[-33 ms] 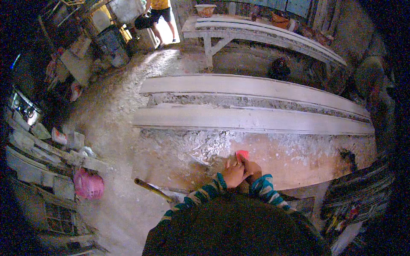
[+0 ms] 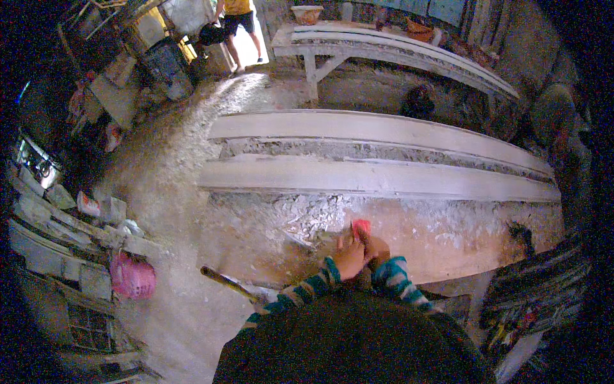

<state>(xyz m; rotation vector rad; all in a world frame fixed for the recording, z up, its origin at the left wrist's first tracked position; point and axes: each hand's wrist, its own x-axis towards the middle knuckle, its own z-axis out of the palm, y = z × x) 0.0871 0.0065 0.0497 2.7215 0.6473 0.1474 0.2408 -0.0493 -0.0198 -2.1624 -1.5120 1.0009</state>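
Both my hands meet above the near, brownish part of the work table (image 2: 435, 240). A small flat red piece (image 2: 361, 227) sticks up from the fingers of my right hand (image 2: 377, 249), which are closed around its lower end. My left hand (image 2: 348, 258) lies against the right one, its fingers partly bent and touching it. Whether the left hand also grips the red piece is hidden. Just beyond the hands, whitish paste (image 2: 313, 221) is smeared over the table top.
Two long white moulded strips (image 2: 384, 176) run across the table beyond my hands. A white-stained bench (image 2: 396, 48) with bowls stands farther back. On the left are a pink sack-like bundle (image 2: 133, 276) and a rod-like handle (image 2: 224, 281). Another person (image 2: 240, 29) stands in the bright doorway.
The red piece and my hands have shifted and turned slightly. The person in the doorway has changed leg position a little.
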